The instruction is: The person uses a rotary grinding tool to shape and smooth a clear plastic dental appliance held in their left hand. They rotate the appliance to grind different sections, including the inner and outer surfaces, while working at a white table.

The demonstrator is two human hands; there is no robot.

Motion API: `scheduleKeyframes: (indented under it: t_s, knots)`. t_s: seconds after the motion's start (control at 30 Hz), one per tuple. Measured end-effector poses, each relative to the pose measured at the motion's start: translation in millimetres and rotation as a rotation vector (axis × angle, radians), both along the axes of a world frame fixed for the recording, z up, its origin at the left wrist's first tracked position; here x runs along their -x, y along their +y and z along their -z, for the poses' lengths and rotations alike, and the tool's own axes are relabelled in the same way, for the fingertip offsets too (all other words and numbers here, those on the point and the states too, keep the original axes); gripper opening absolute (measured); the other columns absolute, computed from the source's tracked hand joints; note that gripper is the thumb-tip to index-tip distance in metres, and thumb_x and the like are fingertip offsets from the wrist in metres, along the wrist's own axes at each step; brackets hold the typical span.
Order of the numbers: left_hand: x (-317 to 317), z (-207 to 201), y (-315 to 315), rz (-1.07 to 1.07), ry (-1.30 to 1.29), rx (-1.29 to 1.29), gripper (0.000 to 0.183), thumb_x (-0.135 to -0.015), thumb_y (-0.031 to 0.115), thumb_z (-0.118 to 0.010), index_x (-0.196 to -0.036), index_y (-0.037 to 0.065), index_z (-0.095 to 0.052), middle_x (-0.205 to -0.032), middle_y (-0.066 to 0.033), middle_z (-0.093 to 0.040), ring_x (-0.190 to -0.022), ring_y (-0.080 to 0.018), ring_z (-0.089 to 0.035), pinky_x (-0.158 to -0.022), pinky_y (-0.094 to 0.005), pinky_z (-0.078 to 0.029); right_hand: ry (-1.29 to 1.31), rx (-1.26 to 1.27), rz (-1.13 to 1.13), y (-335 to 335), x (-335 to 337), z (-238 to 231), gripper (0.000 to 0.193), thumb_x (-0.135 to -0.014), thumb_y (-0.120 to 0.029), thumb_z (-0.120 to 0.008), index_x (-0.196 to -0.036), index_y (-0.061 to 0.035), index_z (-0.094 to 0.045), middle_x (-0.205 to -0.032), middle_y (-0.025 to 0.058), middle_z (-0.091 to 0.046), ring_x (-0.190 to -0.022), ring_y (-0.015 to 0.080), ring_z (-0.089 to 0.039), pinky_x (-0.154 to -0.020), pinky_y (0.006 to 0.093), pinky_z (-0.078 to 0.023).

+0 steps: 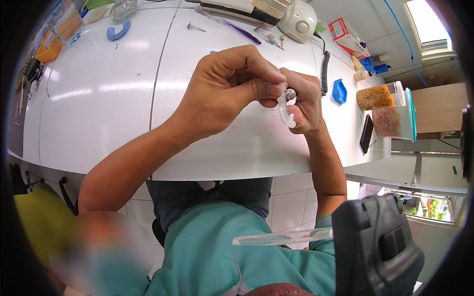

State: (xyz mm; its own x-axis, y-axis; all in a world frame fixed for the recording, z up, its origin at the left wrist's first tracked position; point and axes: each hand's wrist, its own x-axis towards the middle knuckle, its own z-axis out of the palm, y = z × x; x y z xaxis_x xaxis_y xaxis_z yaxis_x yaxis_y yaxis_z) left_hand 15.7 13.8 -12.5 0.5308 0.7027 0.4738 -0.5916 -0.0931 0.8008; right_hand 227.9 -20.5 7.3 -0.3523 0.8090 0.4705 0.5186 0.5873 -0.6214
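Observation:
My left hand point(222, 89) pinches a small translucent white arch-shaped piece, like a dental aligner point(284, 109), between thumb and forefinger. Right beside it, my right hand point(307, 101) is closed around a tool with a round shiny metal end point(290, 93); the rest of that tool is hidden in the fingers. The arch hangs down in front of the right hand, its lower end close to a right fingertip. Pale dust coats the right fingers. Both hands are held above the white table point(108, 123).
Toward the back stand a rounded cream machine point(298, 22) and a coiled black cord point(325, 74). Burs point(276, 40) lie nearby. To the right are a blue tray point(339, 91), tubs point(395, 113) and a phone point(366, 133). A blue arch point(118, 30) and orange basket point(48, 47) sit far left.

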Motion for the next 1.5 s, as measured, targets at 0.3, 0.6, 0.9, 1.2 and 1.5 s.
scheduleKeyframes:
  t_s: [0.3, 0.6, 0.9, 1.2, 1.5]
  knots:
    - [-0.7, 0.1, -0.1, -0.007, 0.008, -0.004, 0.006, -0.098, 0.000, -0.067, -0.104, 0.001, -0.068, -0.105, -0.0140, -0.072, -0.091, -0.0174, -0.073, -0.076, -0.0299, -0.065, 0.017, -0.001, 0.008, 0.7, 1.4, 0.0, 0.087, -0.080, -0.094, -0.053, -0.075, -0.0070, -0.060, -0.060, 0.0024, -0.046, -0.052, 0.0153, -0.046, -0.049, 0.0307, -0.034]
    - [-0.9, 1.2, 0.0, 0.015, -0.019, 0.014, 0.007, -0.098, 0.000, -0.068, -0.105, 0.002, -0.069, -0.104, -0.0135, -0.072, -0.090, -0.0165, -0.072, -0.076, -0.0296, -0.064, 0.006, -0.001, -0.002, 1.8, -1.5, 4.1, 0.086, -0.081, -0.093, -0.053, -0.075, -0.0075, -0.060, -0.059, 0.0020, -0.047, -0.052, 0.0159, -0.048, -0.049, 0.0312, -0.034]
    - [-1.1, 1.1, 0.0, 0.006, -0.004, 0.009, 0.006, -0.098, 0.001, -0.068, -0.104, 0.002, -0.069, -0.104, -0.0130, -0.072, -0.092, -0.0168, -0.072, -0.077, -0.0296, -0.065, 0.045, 0.003, 0.023, 0.6, 2.7, 3.8, 0.088, -0.078, -0.096, -0.051, -0.075, -0.0083, -0.058, -0.059, 0.0018, -0.046, -0.053, 0.0153, -0.048, -0.049, 0.0307, -0.034]
    - [-1.3, 0.9, -0.4, 0.005, -0.008, 0.007, 0.006, -0.098, 0.001, -0.068, -0.104, 0.002, -0.068, -0.104, -0.0131, -0.072, -0.093, -0.0173, -0.072, -0.077, -0.0299, -0.065, 0.032, 0.003, 0.017, 0.9, 2.9, 2.7, 0.086, -0.080, -0.095, -0.050, -0.075, -0.0092, -0.060, -0.059, 0.0016, -0.047, -0.052, 0.0157, -0.048, -0.049, 0.0310, -0.034]
    - [-0.8, 0.9, -0.1, 0.015, 0.000, 0.005, 0.007, -0.099, 0.000, -0.067, -0.105, 0.003, -0.068, -0.104, -0.0133, -0.072, -0.092, -0.0170, -0.072, -0.076, -0.0299, -0.064, 0.046, 0.006, 0.005, 1.3, 1.8, 4.2, 0.086, -0.080, -0.094, -0.052, -0.075, -0.0090, -0.060, -0.059, 0.0012, -0.047, -0.053, 0.0148, -0.048, -0.049, 0.0305, -0.033]
